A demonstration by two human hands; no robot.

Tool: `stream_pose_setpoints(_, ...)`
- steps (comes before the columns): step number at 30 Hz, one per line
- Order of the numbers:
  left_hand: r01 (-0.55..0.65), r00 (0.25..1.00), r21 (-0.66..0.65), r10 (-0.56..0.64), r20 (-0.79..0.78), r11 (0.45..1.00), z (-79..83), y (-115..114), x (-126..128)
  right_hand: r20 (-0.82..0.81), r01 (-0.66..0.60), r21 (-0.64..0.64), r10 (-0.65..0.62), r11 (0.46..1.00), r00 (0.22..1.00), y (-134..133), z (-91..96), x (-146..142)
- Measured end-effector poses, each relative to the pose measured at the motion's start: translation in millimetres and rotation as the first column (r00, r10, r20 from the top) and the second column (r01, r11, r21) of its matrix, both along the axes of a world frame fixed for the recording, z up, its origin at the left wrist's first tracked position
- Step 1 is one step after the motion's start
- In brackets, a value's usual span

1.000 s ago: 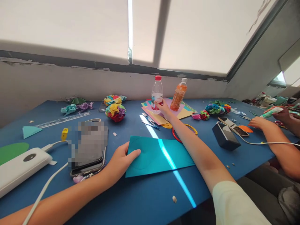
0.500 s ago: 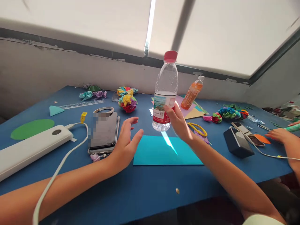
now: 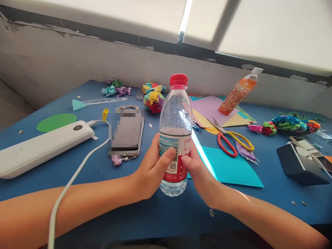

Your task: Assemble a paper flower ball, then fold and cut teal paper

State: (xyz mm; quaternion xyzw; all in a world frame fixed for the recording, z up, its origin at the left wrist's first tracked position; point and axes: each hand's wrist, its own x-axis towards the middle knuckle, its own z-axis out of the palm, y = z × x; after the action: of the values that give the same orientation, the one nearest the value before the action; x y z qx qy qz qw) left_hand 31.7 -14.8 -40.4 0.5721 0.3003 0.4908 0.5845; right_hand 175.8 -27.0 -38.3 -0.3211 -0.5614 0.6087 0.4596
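A clear water bottle (image 3: 175,121) with a red cap and a red and white label stands upright in front of me, about half full. My left hand (image 3: 153,169) wraps around its lower left side, thumb across the label. My right hand (image 3: 197,169) grips its lower right side. Both hands are closed on the bottle, just above the blue table (image 3: 155,214). A teal paper sheet (image 3: 233,167) lies flat right behind my right hand.
A phone (image 3: 127,133) and a white power bank (image 3: 38,148) with its cable lie at the left. Red and yellow scissors (image 3: 230,140), coloured paper sheets, an orange drink bottle (image 3: 237,93), paper flowers (image 3: 153,97) and a black box (image 3: 298,166) lie behind and to the right.
My right hand has brought the bottle from the back of the table to right in front of me. My left hand left the teal sheet and closed on the bottle.
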Motion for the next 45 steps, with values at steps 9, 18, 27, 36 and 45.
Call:
stream_pose_setpoints(9,-0.056,0.989,0.091,0.068,-0.128,0.994,-5.1,0.0,-2.9,0.06,0.035,-0.054,-0.031,0.998,0.998,-6.2,10.9,1.4)
stream_pose_setpoints(18,-0.049,0.988,0.145,0.069,-0.139,0.988,-9.5,0.3,-4.5,0.038,0.034,-0.028,-0.033,0.999,0.999,-4.1,10.6,-0.9)
stream_pose_setpoints(27,-0.007,0.978,0.179,0.044,-0.202,0.984,-5.8,3.1,-5.6,0.043,0.047,-0.01,-0.046,0.999,0.998,-6.6,10.2,-0.1)
stream_pose_setpoints(36,0.249,0.63,0.305,0.085,-0.772,0.919,-8.5,5.2,-5.6,0.147,0.438,0.282,-0.49,0.854,0.86,76.9,57.4,53.2)
stream_pose_setpoints(45,0.443,0.453,0.44,0.229,-0.862,0.781,-10.3,6.7,-3.8,0.45,0.716,0.596,-0.889,0.365,0.078,207.4,23.1,126.6)
